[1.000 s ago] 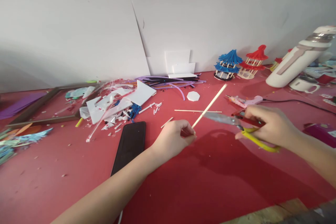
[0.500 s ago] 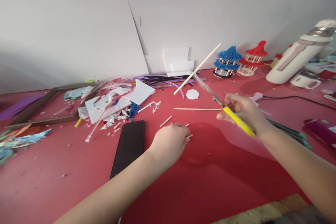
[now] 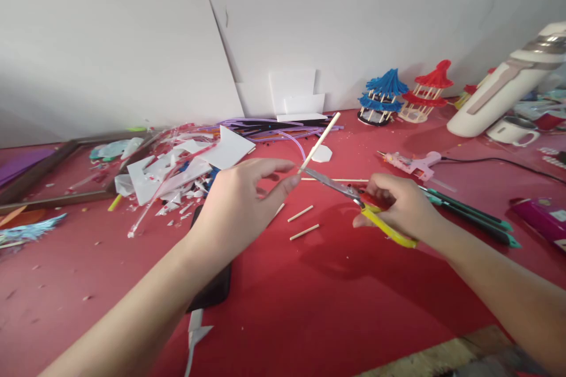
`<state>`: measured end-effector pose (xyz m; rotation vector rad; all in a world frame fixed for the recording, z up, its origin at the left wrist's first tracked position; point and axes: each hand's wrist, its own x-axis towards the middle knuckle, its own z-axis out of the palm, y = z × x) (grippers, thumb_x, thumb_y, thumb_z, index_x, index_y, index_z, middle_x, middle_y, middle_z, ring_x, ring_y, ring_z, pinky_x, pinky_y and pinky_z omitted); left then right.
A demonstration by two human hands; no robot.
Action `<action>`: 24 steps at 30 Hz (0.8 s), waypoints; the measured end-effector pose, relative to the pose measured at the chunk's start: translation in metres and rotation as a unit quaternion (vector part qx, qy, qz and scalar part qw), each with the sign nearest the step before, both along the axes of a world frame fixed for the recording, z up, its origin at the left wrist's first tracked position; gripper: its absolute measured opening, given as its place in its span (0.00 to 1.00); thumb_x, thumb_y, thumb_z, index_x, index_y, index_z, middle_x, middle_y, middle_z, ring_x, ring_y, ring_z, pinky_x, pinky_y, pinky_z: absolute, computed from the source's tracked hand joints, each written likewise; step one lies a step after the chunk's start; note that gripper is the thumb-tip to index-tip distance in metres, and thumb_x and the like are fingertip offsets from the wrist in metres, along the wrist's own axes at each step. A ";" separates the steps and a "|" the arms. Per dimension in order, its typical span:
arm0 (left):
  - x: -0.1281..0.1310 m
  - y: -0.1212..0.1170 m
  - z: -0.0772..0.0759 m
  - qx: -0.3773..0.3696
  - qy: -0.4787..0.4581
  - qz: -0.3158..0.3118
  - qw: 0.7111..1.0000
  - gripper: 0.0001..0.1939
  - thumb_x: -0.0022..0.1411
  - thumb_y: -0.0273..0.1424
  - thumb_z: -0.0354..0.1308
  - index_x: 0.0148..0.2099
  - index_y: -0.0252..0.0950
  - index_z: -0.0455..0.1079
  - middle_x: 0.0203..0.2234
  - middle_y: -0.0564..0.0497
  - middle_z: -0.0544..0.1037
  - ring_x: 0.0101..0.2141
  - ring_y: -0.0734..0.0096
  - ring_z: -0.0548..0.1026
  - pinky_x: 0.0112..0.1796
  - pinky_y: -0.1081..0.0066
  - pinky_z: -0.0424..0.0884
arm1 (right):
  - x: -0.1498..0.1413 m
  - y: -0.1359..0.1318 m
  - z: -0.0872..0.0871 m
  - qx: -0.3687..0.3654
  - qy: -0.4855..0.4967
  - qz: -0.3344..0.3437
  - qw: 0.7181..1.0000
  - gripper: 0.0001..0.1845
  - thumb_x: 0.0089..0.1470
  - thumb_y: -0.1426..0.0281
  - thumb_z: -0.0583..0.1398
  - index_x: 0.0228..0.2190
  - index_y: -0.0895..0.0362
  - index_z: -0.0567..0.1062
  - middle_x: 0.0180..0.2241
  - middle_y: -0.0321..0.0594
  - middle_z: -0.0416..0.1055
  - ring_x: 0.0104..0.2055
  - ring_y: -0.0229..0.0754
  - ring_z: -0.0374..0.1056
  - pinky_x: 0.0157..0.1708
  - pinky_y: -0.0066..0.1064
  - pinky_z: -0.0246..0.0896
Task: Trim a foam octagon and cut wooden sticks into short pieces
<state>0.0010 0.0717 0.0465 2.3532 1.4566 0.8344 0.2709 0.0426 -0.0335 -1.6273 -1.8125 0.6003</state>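
A thin pale wooden stick points up and away from the fingertips of my left hand, which pinches its near end. Yellow-handled scissors are in my right hand, fingers in the handles. The blades reach left and their tips are at the stick, close to my left fingertips. Below, two short cut sticks lie on the red table, and another is partly hidden by my left hand. Behind the blades a longer stick lies crosswise, near a white octagonal piece.
A black phone with a white cable lies under my left forearm. White scraps and a frame are at left. Blue and red pavilion models, a flask, a mug and a pink glue gun are at right.
My left hand has risen from the short sticks on the table and taken hold of the long stick's lower end. The scissors and stick have come lower. The handles have opened wider.
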 end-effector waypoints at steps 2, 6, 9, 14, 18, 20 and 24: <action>0.002 0.008 -0.005 -0.072 -0.044 -0.012 0.996 0.10 0.60 0.39 0.60 0.39 0.41 0.78 0.29 0.56 0.82 0.28 0.71 0.78 0.30 0.76 0.73 | -0.004 -0.003 0.003 0.012 -0.015 0.013 1.000 0.29 0.36 0.50 0.70 0.22 0.53 0.58 0.19 0.26 0.50 0.22 0.33 0.45 0.19 0.27 0.43; 0.007 0.006 -0.009 -0.126 -0.111 -0.015 0.986 0.08 0.60 0.35 0.61 0.38 0.39 0.79 0.25 0.55 0.81 0.28 0.72 0.79 0.30 0.77 0.73 | -0.005 -0.004 0.004 0.037 -0.032 0.014 0.999 0.30 0.37 0.49 0.69 0.22 0.53 0.58 0.19 0.27 0.49 0.23 0.34 0.44 0.20 0.27 0.43; 0.009 0.001 -0.011 -0.109 -0.138 -0.031 0.984 0.07 0.60 0.31 0.60 0.39 0.37 0.78 0.27 0.54 0.81 0.27 0.73 0.79 0.29 0.78 0.72 | -0.002 -0.003 0.003 0.041 -0.043 0.021 0.998 0.28 0.37 0.51 0.70 0.23 0.53 0.60 0.19 0.27 0.50 0.23 0.34 0.44 0.20 0.26 0.43; 0.011 -0.002 -0.017 -0.044 -0.103 -0.050 0.992 0.08 0.62 0.30 0.56 0.34 0.36 0.77 0.24 0.55 0.78 0.22 0.77 0.72 0.25 0.78 0.67 | -0.002 -0.003 0.002 0.036 -0.048 0.036 0.998 0.23 0.39 0.54 0.70 0.25 0.55 0.66 0.21 0.29 0.57 0.23 0.34 0.49 0.21 0.27 0.47; 0.012 -0.004 -0.020 -0.004 -0.079 -0.083 0.993 0.09 0.63 0.26 0.55 0.32 0.35 0.75 0.22 0.56 0.75 0.23 0.79 0.70 0.26 0.79 0.65 | -0.007 -0.005 0.007 0.022 -0.040 0.068 0.997 0.19 0.43 0.56 0.68 0.26 0.57 0.70 0.28 0.36 0.68 0.27 0.38 0.61 0.26 0.29 0.56; 0.013 -0.006 -0.021 0.016 -0.080 -0.097 0.992 0.09 0.62 0.24 0.55 0.31 0.35 0.74 0.23 0.56 0.76 0.24 0.80 0.70 0.27 0.80 0.65 | -0.010 -0.007 0.011 0.018 -0.039 0.072 0.997 0.18 0.43 0.57 0.68 0.30 0.57 0.72 0.28 0.37 0.70 0.29 0.39 0.64 0.28 0.29 0.58; 0.015 -0.012 -0.028 0.029 -0.068 -0.130 0.989 0.10 0.59 0.20 0.55 0.29 0.35 0.74 0.25 0.56 0.79 0.24 0.79 0.74 0.28 0.80 0.67 | -0.016 -0.014 0.018 0.009 -0.049 0.081 0.995 0.19 0.42 0.59 0.68 0.34 0.55 0.71 0.29 0.37 0.71 0.29 0.41 0.67 0.27 0.29 0.60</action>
